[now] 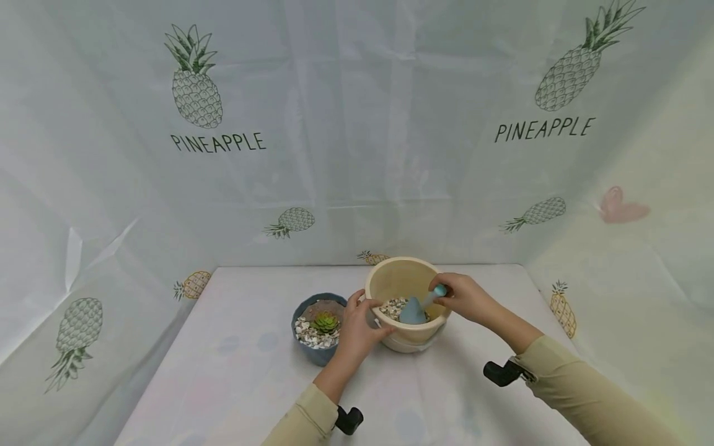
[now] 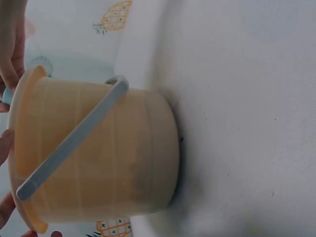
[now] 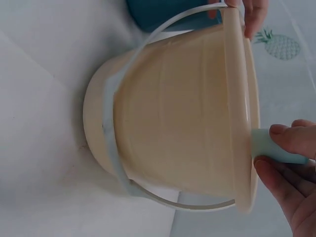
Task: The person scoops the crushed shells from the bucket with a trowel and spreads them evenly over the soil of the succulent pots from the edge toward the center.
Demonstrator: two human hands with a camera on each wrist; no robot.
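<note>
A cream plastic bucket (image 1: 403, 266) stands on the table with its grey handle (image 2: 74, 138) hanging down the side. Pale pebbles (image 1: 393, 307) lie inside it. My left hand (image 1: 356, 331) grips the bucket's left rim, thumb outside and fingers at the edge. My right hand (image 1: 467, 299) reaches over the right rim and pinches the grip of a light blue toy shovel (image 1: 413, 311), whose blade rests among the pebbles. The right wrist view shows thumb and fingers on the shovel's pale grip (image 3: 266, 147); its blade is hidden there by the bucket wall.
Just left of the bucket sits a blue pot (image 1: 318, 357) holding a green succulent (image 1: 325, 321), white stones and brownish soil. A white cloth (image 1: 251, 384) covers the table. Pineapple-printed sheets (image 1: 357, 155) hang behind and at both sides.
</note>
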